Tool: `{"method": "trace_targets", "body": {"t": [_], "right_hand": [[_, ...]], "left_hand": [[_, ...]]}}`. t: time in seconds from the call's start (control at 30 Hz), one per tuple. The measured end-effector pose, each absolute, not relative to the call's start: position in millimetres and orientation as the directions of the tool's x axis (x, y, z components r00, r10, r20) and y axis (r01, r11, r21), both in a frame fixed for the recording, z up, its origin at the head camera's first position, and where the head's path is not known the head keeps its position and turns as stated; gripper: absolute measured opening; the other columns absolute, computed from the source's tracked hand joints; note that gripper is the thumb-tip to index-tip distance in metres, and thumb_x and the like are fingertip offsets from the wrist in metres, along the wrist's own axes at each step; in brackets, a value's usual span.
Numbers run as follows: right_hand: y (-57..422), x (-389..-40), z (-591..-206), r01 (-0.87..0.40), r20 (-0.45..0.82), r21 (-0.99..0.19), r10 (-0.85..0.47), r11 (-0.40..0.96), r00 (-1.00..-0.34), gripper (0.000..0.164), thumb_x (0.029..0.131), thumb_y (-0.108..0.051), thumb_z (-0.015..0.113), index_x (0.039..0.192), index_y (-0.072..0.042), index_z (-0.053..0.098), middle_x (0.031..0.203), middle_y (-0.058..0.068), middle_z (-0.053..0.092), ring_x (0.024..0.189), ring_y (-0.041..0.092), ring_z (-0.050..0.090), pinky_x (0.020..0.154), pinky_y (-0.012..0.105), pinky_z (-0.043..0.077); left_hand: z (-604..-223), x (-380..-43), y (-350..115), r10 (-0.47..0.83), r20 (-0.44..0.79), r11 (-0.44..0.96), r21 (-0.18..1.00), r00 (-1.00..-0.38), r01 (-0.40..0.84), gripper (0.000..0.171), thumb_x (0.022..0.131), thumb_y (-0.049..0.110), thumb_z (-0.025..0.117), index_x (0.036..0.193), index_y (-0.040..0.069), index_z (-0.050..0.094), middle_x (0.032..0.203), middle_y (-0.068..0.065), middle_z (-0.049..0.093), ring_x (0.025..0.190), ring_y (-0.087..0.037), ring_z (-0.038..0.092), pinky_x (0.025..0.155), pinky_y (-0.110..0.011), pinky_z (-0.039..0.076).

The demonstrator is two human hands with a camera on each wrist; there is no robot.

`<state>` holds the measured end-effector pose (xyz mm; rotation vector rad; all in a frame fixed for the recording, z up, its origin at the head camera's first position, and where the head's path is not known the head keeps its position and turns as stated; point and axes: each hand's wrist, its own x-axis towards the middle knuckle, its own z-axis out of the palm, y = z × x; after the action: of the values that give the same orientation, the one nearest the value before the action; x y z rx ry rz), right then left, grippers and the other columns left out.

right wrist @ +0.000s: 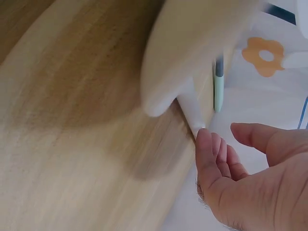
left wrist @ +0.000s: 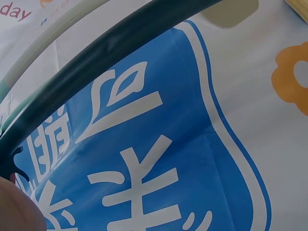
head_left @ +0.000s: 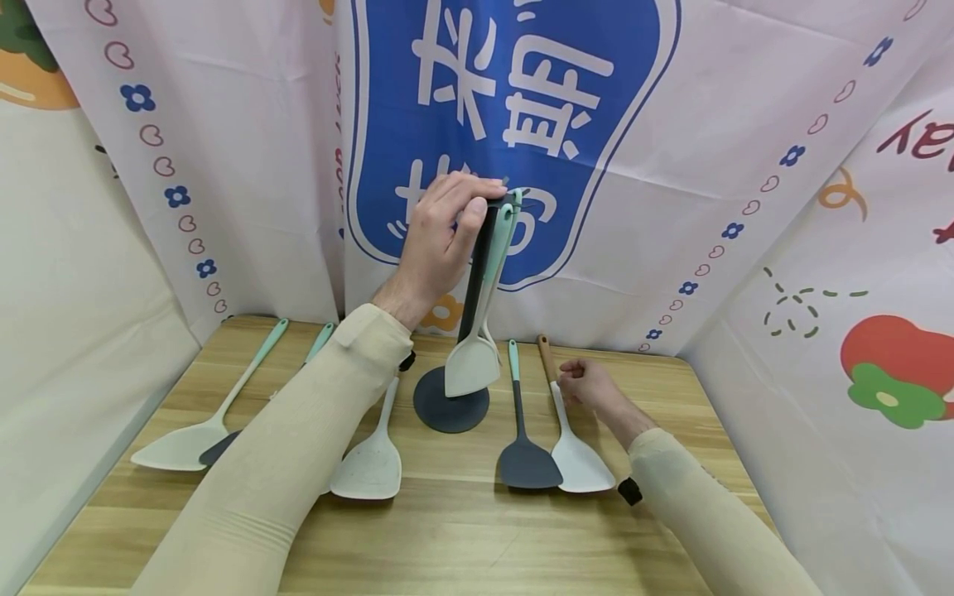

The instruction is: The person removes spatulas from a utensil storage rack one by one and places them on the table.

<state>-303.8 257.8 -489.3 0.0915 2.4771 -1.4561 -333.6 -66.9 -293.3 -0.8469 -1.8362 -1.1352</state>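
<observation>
My left hand (head_left: 447, 223) grips the top of a dark utensil stand (head_left: 471, 308), fingers over the top and thumb at its side. White turners (head_left: 472, 366) with mint handles hang from it above its round base. In the left wrist view, the stand's dark pole (left wrist: 110, 50) crosses the picture. My right hand (head_left: 592, 387) is beside a white turner (head_left: 580, 465) with a brown handle lying on the table. The right wrist view shows this hand (right wrist: 255, 175) with thumb and bent fingers apart, fingertips right at the turner's white shaft (right wrist: 191, 108).
On the wooden table (head_left: 477, 546), a dark grey turner (head_left: 526, 465) overlaps the white one. Left of the stand lie a white turner (head_left: 368, 470) and another white turner (head_left: 182, 445) with a mint handle. My left sleeve partly hides a dark utensil (head_left: 219, 448). Printed cloth walls enclose the table.
</observation>
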Motion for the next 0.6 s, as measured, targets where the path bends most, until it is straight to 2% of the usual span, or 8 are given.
{"method": "trace_targets", "body": {"t": [0.1,0.33,0.43,0.6], "right_hand": [[254,-303,-487,0.173,-0.247,-0.849,-0.086,0.499,-0.965,0.034,0.116,0.0,0.064,0.146,0.015,0.059,0.113,0.011,0.068,0.091,0.014,0.064,0.075,0.025,0.059],[240,-303,-477,0.142,-0.212,-0.859,-0.089,0.493,-0.973,0.039,0.119,-0.007,0.062,0.154,0.011,0.06,0.13,0.017,0.069,0.115,0.028,0.073,0.092,0.031,0.068],[231,-304,-466,0.104,-0.171,-0.877,-0.103,0.468,-0.98,0.04,0.118,-0.007,0.063,0.154,0.011,0.06,0.132,0.017,0.068,0.114,0.024,0.073,0.095,0.031,0.07],[218,-303,-445,0.073,-0.132,-0.917,-0.126,0.393,-0.983,0.038,0.117,-0.007,0.066,0.151,0.01,0.061,0.126,0.012,0.066,0.104,0.017,0.069,0.084,0.022,0.066]], "left_hand": [[-293,-333,-67,0.127,0.879,0.371,0.387,-0.459,0.844,0.055,0.117,0.033,0.042,0.137,0.003,0.083,0.144,-0.017,0.083,0.141,-0.037,0.071,0.145,-0.038,0.039],[-294,-333,-67,0.124,0.881,0.363,0.388,-0.457,0.847,0.055,0.117,0.032,0.042,0.137,0.003,0.083,0.144,-0.017,0.083,0.14,-0.037,0.071,0.145,-0.038,0.04],[-294,-333,-67,0.122,0.882,0.361,0.388,-0.456,0.848,0.054,0.117,0.032,0.042,0.137,0.003,0.083,0.144,-0.017,0.083,0.14,-0.036,0.071,0.144,-0.038,0.04],[-294,-333,-67,0.122,0.882,0.364,0.388,-0.456,0.847,0.054,0.117,0.032,0.042,0.137,0.003,0.083,0.144,-0.017,0.083,0.14,-0.036,0.071,0.145,-0.038,0.04]]}}
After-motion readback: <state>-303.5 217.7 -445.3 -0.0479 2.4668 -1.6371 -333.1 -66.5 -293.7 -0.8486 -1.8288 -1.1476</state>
